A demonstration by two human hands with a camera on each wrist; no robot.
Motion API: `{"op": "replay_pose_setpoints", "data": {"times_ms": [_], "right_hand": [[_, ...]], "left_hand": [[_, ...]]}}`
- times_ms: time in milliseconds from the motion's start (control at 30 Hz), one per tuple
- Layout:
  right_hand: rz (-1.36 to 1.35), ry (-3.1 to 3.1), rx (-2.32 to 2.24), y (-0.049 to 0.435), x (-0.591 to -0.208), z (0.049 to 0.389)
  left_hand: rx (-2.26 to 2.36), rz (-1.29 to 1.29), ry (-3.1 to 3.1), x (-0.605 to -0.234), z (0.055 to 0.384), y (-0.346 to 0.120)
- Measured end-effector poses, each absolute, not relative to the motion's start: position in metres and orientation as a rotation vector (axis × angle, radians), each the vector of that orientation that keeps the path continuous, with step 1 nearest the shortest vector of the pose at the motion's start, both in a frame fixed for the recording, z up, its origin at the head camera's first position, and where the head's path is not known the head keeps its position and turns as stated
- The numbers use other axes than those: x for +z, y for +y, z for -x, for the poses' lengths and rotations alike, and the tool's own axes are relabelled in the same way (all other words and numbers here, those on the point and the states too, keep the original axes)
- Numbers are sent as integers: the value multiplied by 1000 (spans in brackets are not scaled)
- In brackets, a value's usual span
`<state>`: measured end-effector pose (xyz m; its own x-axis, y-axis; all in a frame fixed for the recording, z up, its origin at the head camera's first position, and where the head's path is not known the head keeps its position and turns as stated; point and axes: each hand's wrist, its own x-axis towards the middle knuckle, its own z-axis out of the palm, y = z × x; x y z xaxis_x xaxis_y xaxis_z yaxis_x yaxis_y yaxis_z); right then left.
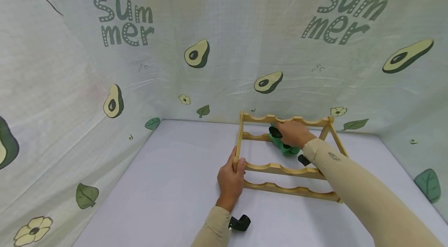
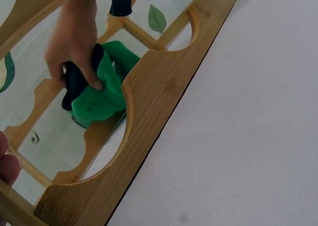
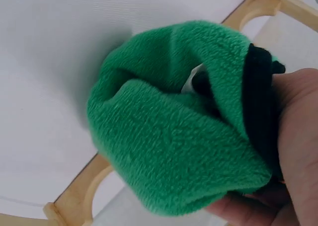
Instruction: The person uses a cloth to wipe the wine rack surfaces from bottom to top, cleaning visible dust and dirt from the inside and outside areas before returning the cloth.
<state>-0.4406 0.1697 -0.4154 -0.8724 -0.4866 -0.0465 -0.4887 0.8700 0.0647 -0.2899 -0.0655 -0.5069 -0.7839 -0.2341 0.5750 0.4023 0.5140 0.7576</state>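
Observation:
A bamboo rack (image 1: 273, 168) with scalloped rails stands on the white surface. My left hand (image 1: 231, 179) grips its left end post near the front, and those fingertips (image 2: 9, 164) show at the edge of the left wrist view. Inside the frame, below the back top rail, my right hand (image 1: 294, 133) holds a bunched green cloth (image 1: 288, 149). Close up in the right wrist view, the cloth (image 3: 169, 141) looks fluffy, with a dark border (image 3: 258, 102) pinched between thumb and fingers. A small white tag (image 3: 191, 79) peeks out of its folds.
The white tabletop (image 1: 168, 184) extends left and in front of the rack. Behind hangs a pale curtain (image 1: 231, 13) printed with avocados, leaves and lettering, close to the rack's back. Black wrist cameras stick out at my left wrist (image 1: 240, 223) and right wrist (image 1: 303, 160).

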Motion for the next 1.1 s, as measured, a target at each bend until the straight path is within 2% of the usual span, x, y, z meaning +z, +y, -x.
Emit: {"op": "replay_pose_setpoints", "data": {"times_ms": [433,1100], "right_hand": [[934,2942,64,157,-410,447],[934,2881,179,130,-405,450]], "left_hand": [[-1300,137,-2117,-508,290,-65],[-1285,149,-2107,-509,291,-65]]}}
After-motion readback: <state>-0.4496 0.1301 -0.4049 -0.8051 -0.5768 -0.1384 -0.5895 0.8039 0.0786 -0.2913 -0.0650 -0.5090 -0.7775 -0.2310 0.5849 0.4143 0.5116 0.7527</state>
